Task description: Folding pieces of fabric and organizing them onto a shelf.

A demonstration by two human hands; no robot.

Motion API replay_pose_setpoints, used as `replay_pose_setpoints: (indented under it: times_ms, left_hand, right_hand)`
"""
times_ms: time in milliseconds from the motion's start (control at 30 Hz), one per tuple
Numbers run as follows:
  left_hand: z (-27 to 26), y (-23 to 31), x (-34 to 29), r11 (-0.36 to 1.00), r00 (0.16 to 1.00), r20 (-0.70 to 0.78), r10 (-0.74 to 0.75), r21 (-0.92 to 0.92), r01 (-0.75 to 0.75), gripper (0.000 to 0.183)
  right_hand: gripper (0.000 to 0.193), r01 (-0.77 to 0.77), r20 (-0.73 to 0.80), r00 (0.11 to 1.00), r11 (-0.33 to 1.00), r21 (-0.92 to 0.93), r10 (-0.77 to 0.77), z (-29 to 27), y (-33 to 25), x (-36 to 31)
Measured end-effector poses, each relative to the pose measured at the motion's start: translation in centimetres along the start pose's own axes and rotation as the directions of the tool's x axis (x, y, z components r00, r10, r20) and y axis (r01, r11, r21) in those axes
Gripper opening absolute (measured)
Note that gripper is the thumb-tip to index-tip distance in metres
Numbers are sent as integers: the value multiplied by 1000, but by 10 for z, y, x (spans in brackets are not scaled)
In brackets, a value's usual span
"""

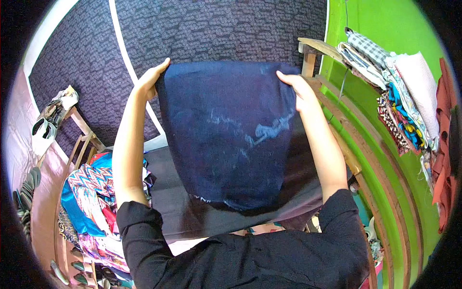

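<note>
A dark navy piece of cloth (216,96) is stretched out in front of me, raised above a surface covered with dark grey fabric (166,180). Pale whitish streaks mark its middle and right side, and a few light threads show along its lower edge. My left hand (153,79) grips the upper left corner, thumb up and the other fingers hidden behind the cloth. At the upper right edge, my right hand (299,91) holds it the same way, thumb on the near side. The cloth's lower end hangs down close to the grey fabric.
On the left lies a heap of colourful fabrics (94,180) beside a wooden frame (79,120). Curved-looking wooden rails (380,159) run along the green wall (394,24) at right. Folded cloths (404,91) hang there. A dark patterned curtain (216,29) stands behind.
</note>
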State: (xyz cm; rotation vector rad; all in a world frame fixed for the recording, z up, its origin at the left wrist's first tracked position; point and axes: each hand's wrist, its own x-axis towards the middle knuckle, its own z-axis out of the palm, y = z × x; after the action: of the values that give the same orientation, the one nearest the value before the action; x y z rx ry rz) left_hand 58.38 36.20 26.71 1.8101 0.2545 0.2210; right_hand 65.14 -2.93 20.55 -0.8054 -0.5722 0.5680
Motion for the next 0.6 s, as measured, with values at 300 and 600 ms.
replay_pose_setpoints:
  times_ms: [300, 600]
  left_hand:
    - [-12, 20, -42, 751, 917, -140, 374, -534, -388, 32]
    - [90, -253, -254, 825, 882, -123, -454, -431, 364, 33]
  right_hand:
    - [22, 112, 88, 990, 994, 13, -113, 23, -16, 15]
    - [54, -373, -492, 818, 926, -55, 300, -49, 189, -219]
